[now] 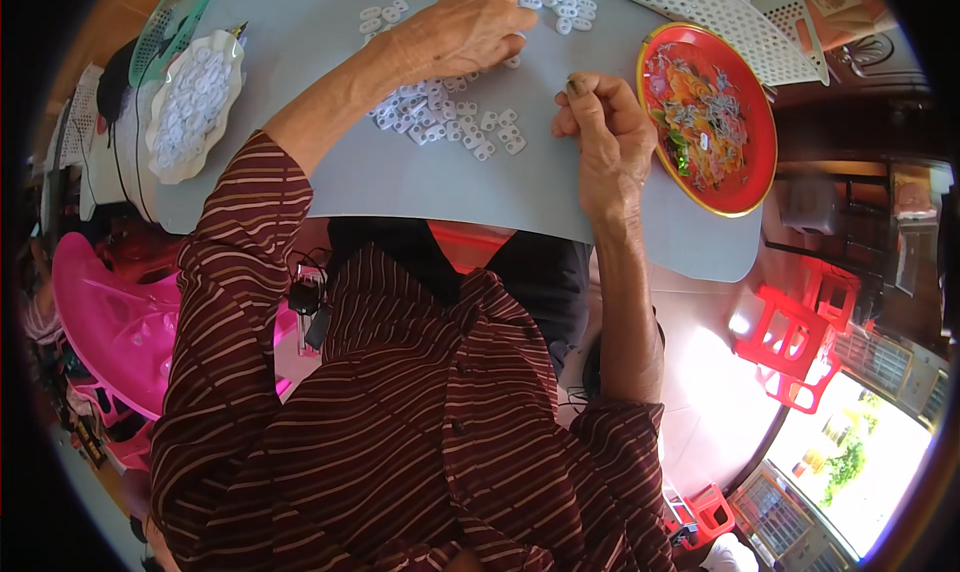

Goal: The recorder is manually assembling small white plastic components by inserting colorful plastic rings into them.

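Observation:
My left hand (468, 30) stretches over the far part of the grey table, its fingers bent down among small white plastic pieces with two holes. What those fingers hold, if anything, is hidden. One cluster of the white pieces (455, 122) lies below that hand, and another cluster (572, 10) is to its right. Nearer the red tray, my right hand (607, 127) is raised over the table with its thumb pressed against curled fingers. Anything in that pinch is too small or too covered to make out.
At right, a round red tray (765, 157) with a gold rim holds thin scraps and something green. Behind it stands a white perforated basket (720, 27). A white scalloped dish (172, 170) of similar pieces and a green basket (150, 57) are at left. Pink and red stools (790, 337) stand around.

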Tool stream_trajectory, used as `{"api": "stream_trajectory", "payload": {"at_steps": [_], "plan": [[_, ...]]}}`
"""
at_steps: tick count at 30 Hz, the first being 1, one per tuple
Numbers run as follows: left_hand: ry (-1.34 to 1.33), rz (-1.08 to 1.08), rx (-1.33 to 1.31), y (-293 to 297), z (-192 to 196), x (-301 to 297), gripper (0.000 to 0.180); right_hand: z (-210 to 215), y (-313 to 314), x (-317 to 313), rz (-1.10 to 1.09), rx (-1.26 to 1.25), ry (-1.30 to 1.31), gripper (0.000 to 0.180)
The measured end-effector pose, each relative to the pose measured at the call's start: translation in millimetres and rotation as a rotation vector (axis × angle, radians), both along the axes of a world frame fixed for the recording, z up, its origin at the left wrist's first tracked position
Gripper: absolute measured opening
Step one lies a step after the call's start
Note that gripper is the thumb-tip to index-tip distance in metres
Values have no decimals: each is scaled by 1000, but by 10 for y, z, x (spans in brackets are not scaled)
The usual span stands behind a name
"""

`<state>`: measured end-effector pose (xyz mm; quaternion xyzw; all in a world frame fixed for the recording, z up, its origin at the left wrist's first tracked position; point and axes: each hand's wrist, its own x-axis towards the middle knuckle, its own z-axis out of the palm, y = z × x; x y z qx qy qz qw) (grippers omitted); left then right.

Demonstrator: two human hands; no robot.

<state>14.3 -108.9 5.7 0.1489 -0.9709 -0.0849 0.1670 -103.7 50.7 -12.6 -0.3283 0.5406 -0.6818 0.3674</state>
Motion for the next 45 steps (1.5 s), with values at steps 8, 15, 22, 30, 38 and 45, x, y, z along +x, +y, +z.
{"api": "stream_trajectory", "payload": {"at_steps": [8,15,22,30,38,45], "plan": [[118,-81,-44,-108,-127,-17,14,8,-29,5,10,-27,20,10],[396,89,977,200,-47,-48,18,15,-1,-6,-5,-47,-31,13],[416,-35,1253,317,-10,-7,22,-31,-30,1,-23,-114,23,16],[351,-61,1165,298,42,-21,23,-28,-17,-2,-20,-88,94,24],[329,-71,1026,287,109,-49,21,31,6,19,-41,-52,161,30],[335,-65,968,267,42,-81,18,22,9,12,-42,-43,191,28]]}}
